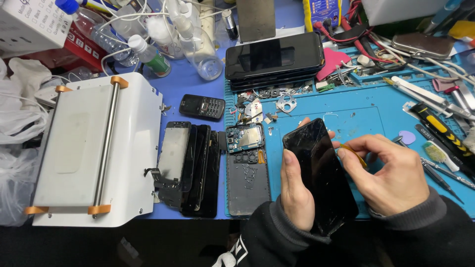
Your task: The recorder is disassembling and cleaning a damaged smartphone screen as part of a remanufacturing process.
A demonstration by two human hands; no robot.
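1. Closest to the camera: the left hand (pixel 297 190) is wrapped around a cracked black phone (pixel 319 175), thumb lying along its left edge and fingertips peeking out past the right edge near the top. The phone is held just above the front edge of the blue work mat (pixel 366 116), screen up.
2. The phone's long axis runs from near-right to far-left: the bottom end points back toward the person's sleeves, the top end tilts away and a bit left. The glass is spidered with cracks, worst at the top.
3. The right hand (pixel 388 173) is curled up, thumb and forefinger pinching a thin orange pry pick (pixel 354 153) pressed right against the phone's right edge.
4. Just left of the hands sits an opened phone back (pixel 247 170) with its circuit board showing, then a stack of removed dark screens (pixel 190 168).
5. Further left is a white screen separator machine (pixel 94 148) with orange knobs.
6. Right of the hands: a small brush and screwdrivers (pixel 445 160).
7. Farther back, a little keypad phone (pixel 202 106), a pile of black phones (pixel 274 59), and clear squeeze bottles (pixel 198 44).
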